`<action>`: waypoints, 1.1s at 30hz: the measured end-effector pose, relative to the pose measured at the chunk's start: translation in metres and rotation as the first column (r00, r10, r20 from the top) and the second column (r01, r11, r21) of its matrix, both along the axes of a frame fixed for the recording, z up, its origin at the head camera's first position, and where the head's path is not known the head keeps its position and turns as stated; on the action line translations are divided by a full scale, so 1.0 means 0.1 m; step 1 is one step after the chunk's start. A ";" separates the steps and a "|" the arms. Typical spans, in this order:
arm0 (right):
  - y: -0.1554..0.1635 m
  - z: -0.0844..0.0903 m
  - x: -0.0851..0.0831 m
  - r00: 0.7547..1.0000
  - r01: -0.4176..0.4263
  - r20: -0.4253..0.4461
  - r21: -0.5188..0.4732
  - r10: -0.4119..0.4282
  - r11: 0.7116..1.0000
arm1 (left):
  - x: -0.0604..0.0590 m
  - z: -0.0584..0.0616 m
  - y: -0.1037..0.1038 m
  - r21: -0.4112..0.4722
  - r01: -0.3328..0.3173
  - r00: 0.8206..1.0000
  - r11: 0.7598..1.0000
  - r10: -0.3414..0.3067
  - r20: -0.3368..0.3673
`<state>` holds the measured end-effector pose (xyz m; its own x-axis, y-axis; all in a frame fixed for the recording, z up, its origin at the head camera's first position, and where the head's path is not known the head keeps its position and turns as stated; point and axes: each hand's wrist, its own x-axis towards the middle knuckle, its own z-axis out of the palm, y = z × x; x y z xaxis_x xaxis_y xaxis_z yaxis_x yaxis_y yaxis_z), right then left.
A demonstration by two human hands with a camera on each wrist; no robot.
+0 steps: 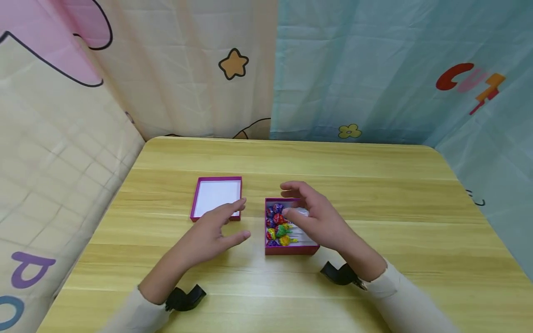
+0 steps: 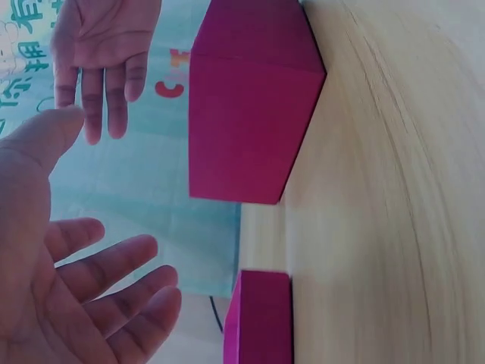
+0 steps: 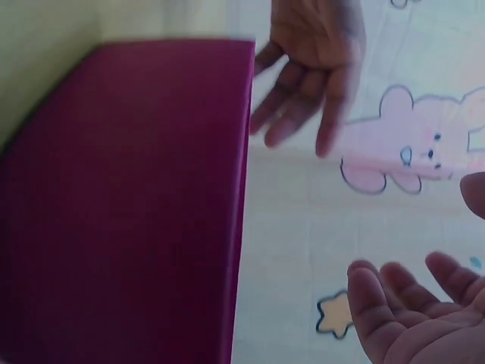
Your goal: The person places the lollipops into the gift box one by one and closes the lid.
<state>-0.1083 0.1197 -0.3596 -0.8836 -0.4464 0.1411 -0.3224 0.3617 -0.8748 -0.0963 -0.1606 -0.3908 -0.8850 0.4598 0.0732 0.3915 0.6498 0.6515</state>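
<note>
So the small magenta cardboard box full of bright wrapped lollipops (image 1: pixel 290 227) sits mid-table on the light wooden table (image 1: pixel 374 185), long axis running away from the person; right hand (image 1: pixel 316 217) hovers right over it, fingers loosely spread and slightly curved, gripping nothing as far as I can see; left hand (image 1: pixel 214 231) hangs between the box and the shallow magenta lid with white inside (image 1: pixel 217 198), fingers relaxed and apart, tips over the lid's near corner; so left is closer to the lid.
</note>
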 end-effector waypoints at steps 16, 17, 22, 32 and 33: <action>-0.69 -0.08 0.26 0.986 -0.055 0.159 -0.003 0.055 0.998 | -0.04 0.08 -0.67 0.084 -0.293 0.956 0.953 0.291 0.036; -0.72 -0.10 0.29 0.986 -0.067 0.153 0.000 0.066 0.998 | -0.05 0.08 -0.70 0.084 -0.312 0.950 0.946 0.308 0.052; -0.94 -0.23 0.37 0.987 -0.086 0.138 0.008 0.084 0.996 | -0.08 0.07 -0.81 0.057 -0.369 0.925 0.928 0.360 0.121; -1.25 -0.49 0.31 0.970 0.029 0.241 -0.042 -0.018 0.999 | -0.15 0.04 -0.87 0.070 -0.378 0.882 0.923 0.336 0.331; -1.27 -0.51 0.30 0.967 0.048 0.252 -0.051 -0.034 0.998 | -0.15 0.04 -0.87 0.079 -0.376 0.880 0.923 0.329 0.342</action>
<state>-0.0787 -0.0077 -0.4102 -0.9114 -0.4065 -0.0637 -0.0758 0.3180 -0.9450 -0.1117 -0.2479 -0.3873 -0.9731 0.1189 -0.1976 -0.0882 0.5997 0.7953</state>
